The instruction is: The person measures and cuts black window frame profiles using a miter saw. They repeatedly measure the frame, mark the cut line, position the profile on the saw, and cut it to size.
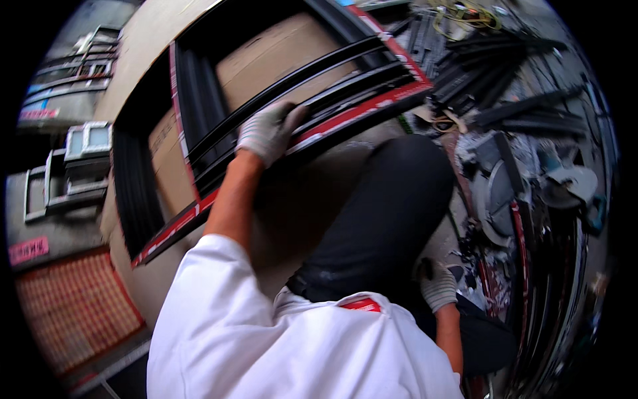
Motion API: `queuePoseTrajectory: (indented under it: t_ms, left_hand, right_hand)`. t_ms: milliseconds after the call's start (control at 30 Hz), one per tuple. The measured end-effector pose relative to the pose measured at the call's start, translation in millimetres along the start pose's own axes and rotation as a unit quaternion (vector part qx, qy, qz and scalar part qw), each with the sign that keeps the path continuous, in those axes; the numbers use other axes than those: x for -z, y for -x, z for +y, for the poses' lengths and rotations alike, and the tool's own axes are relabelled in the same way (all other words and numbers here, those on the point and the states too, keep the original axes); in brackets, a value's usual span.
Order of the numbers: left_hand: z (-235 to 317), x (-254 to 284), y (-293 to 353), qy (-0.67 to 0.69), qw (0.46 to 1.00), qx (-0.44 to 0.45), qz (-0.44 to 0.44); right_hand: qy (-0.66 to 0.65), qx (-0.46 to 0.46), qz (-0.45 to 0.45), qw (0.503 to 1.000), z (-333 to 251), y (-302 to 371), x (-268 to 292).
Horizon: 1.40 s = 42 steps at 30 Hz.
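A large black window frame (316,130) with red and white film along its edges lies in front of me, tilted. My left hand (266,132), in a pale striped work glove, is closed over the frame's near rail, its thumb along the black strip. Two long black strips (312,70) run side by side just beyond that hand. Low on the right, beside my bent leg, my right hand (438,286) is gloved too. Its fingers curl inward around a dark spot, and what they hold, if anything, I cannot make out.
To the right, a cutting saw (495,196) stands among shavings, with long dark profiles (551,299) near it. A heap of black offcuts (475,70) lies at the far right. Small white frames (88,141) and a checked red mat (80,309) are at the left.
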State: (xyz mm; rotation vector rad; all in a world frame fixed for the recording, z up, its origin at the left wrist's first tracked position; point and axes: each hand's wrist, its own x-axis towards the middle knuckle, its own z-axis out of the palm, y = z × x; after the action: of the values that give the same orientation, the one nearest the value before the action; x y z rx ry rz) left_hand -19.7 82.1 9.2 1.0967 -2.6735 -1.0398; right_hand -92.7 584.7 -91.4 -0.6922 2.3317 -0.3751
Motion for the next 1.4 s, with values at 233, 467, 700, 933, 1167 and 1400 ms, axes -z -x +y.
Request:
queuePoseTrajectory:
  t_ms: [233, 467, 700, 933, 1167, 1400]
  left_hand:
    - [-3, -7, -11, -0.063, 0.995, -0.053, 0.048]
    - [-7, -14, -7, -0.056, 0.994, -0.079, 0.045]
    - [-17, -8, -18, -0.046, 0.994, -0.057, 0.077]
    - [-14, -10, -13, -0.073, 0.992, -0.073, 0.067]
    - [-8, -11, -2, -0.057, 0.991, -0.108, 0.047]
    - [-2, -11, -6, -0.021, 0.997, -0.056, 0.043]
  right_hand:
    - [-0.038, -0.017, 0.016, 0.999, -7, 7, 10]
    - [-0.024, -0.027, 0.026, 0.999, -7, 8, 9]
    - [-0.025, -0.006, 0.036, 0.999, -7, 6, 7]
    - [-0.021, 0.003, 0.048, 0.999, -5, 5, 4]
    - [-0.020, 0.003, 0.051, 0.998, -6, 6, 3]
    - [-0.021, -0.005, 0.038, 0.999, -5, 7, 4]
